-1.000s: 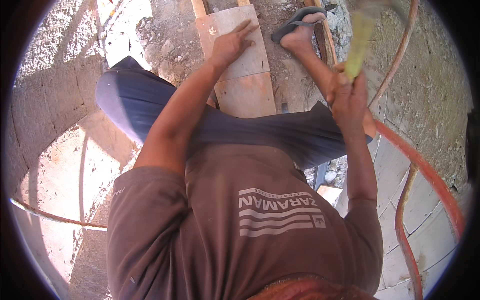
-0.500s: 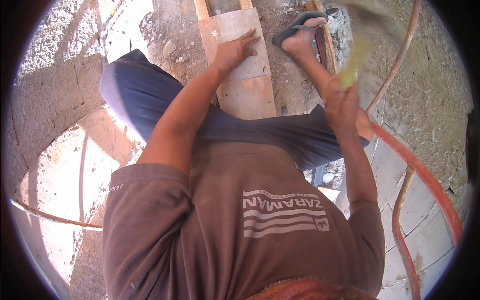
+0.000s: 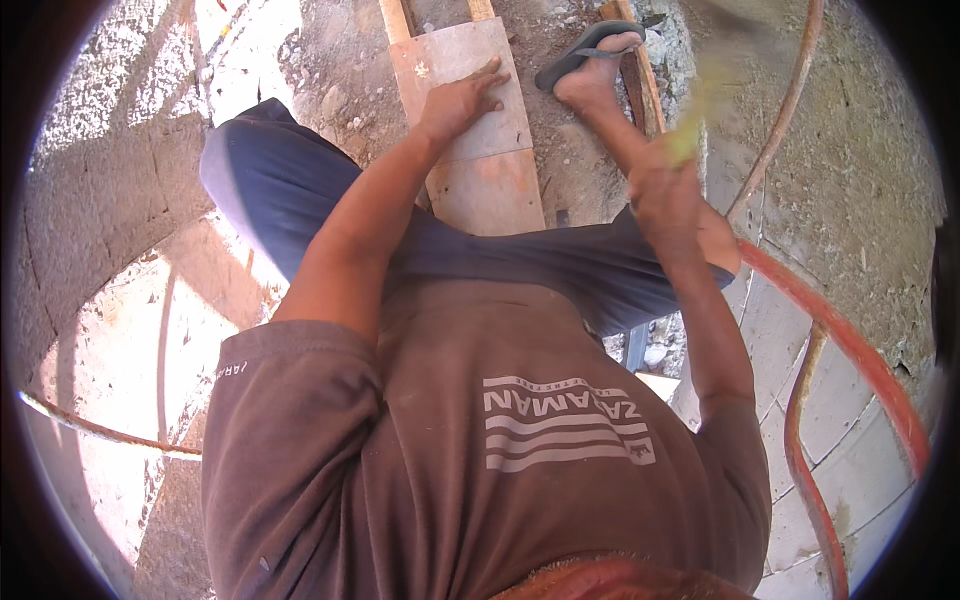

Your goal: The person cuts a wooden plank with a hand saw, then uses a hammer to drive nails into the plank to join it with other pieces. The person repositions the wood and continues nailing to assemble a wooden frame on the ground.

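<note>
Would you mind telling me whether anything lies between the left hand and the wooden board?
Nothing visible does: the left hand lies flat on the wooden board, palm down, with no object between them.

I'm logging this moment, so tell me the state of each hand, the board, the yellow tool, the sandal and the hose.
left hand: open, flat, pressing on the board
board: lying flat on the ground
right hand: shut on the yellow-handled tool
yellow-handled tool: raised, blurred
sandal: on the foot
orange hose: lying curved along the wall
</note>
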A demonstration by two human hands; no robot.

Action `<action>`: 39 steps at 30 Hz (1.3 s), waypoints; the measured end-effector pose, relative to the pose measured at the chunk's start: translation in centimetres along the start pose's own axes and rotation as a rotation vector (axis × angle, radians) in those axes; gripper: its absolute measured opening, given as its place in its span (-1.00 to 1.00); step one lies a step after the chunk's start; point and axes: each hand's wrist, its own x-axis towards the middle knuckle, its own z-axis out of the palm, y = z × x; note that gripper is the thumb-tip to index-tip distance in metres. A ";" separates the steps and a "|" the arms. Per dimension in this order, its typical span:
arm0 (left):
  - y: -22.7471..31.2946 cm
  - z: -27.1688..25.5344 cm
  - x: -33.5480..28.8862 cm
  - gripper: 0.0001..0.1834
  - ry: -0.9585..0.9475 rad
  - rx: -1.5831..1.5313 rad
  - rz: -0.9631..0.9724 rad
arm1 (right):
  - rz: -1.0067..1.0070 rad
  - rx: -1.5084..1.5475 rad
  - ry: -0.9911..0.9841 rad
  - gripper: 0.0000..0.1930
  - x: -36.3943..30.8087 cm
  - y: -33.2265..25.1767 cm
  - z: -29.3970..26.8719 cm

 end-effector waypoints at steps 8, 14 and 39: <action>-0.1 0.1 -0.3 -0.46 0.046 -0.021 0.028 | 0.315 -0.159 -0.118 -0.64 1.9 -4.9 -2.9; -0.1 -0.2 0.1 -0.36 -0.019 -0.049 0.002 | -0.061 -0.043 0.043 -0.71 1.1 -3.3 -0.1; -0.5 -1.1 0.7 -0.31 -0.047 -0.046 -0.038 | 0.330 -0.226 -0.135 -0.67 0.8 -8.0 -1.8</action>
